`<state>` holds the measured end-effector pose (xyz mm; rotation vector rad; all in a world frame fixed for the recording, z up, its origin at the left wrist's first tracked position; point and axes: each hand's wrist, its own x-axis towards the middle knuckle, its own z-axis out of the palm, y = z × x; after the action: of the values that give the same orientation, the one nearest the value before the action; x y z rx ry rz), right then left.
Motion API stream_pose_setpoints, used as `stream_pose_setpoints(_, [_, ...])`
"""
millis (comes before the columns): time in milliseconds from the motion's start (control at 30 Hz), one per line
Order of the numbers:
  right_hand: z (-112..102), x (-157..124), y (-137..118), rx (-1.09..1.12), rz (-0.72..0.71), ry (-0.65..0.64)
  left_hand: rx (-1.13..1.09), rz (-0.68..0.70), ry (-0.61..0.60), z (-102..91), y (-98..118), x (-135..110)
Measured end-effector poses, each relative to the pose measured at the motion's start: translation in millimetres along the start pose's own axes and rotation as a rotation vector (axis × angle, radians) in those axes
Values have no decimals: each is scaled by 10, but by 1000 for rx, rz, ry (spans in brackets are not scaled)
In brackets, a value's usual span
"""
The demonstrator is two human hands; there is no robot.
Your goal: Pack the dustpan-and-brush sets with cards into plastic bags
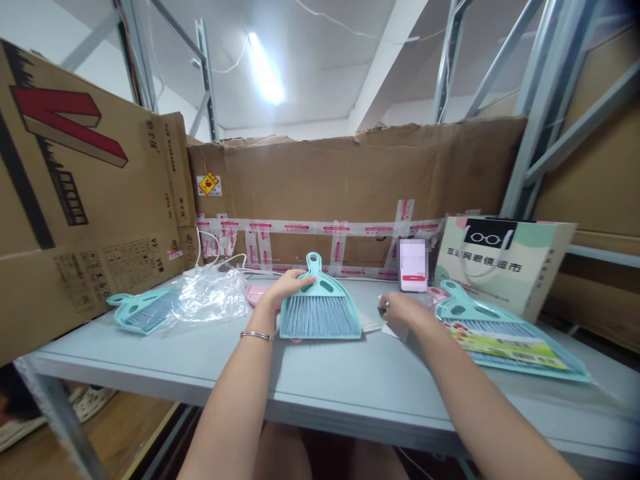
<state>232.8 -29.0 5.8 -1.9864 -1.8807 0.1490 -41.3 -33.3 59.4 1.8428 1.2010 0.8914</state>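
Observation:
My left hand grips a teal dustpan near its looped handle, the thumb lying across its front. A small brush with grey-blue bristles sits nested in that dustpan, which stands tilted up with its wide edge low. To the right, my right hand is closed, fingers curled, over a small flat white piece; a dark bit shows at the fingertips, too small to name. Behind the dustpan, a pink item is partly hidden.
Crumpled clear plastic partly covers another teal dustpan set at left. A packaged teal set lies at right before a paper bag. A phone stands upright. Cardboard boxes wall the grey table.

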Motion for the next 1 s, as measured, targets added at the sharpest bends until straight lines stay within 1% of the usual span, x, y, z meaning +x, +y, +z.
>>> stream_pose_setpoints(100, [-79, 23, 3, -17, 55, 81, -26, -24, 7, -3, -18, 0])
stream_pose_setpoints(167, [-143, 28, 5, 34, 84, 137, -57, -57, 4, -9, -43, 3])
stream_pose_setpoints(233, [-187, 24, 1, 128, 75, 110, -88, -107, -19, -15, -64, 5])
stream_pose_setpoints(333, [-212, 13, -11, 245, 22, 17, -97, -150, -46, -21, -72, 3])
stream_pose_setpoints(433, [-222, 24, 3, 288, 22, 28, -65, -154, 10, -23, -60, -1])
stream_pose_setpoints(467, [-225, 37, 18, 314, 34, 66, -60, -154, 31, -23, -56, -2])
stream_pose_setpoints(533, [-231, 74, 60, 423, 80, 199, -69, -153, 58, -22, -56, 1])
stream_pose_setpoints(600, [-237, 115, 97, 650, 151, 346, -113, -153, 40, -21, -67, 11])
stream_pose_setpoints(633, [-240, 132, 107, 801, 183, 390, -141, -160, 21, -21, -77, 18])
stream_pose_setpoints(667, [-243, 144, 109, 961, 205, 406, -169, -173, -3, -22, -87, 27])
stream_pose_setpoints(733, [-255, 151, 87, 1255, 220, 405, -210, -208, -42, -25, -110, 47])
stream_pose_setpoints(800, [-278, 132, 38, 1442, 189, 389, -217, -238, -49, -30, -129, 65])
stream_pose_setpoints(900, [-350, 54, -56, 1596, 98, 323, -255, -245, -49, -30, -156, 81])
stream_pose_setpoints(1000, [-440, -75, -158, 1696, -21, 152, -370, -208, -91, -21, -183, 78])
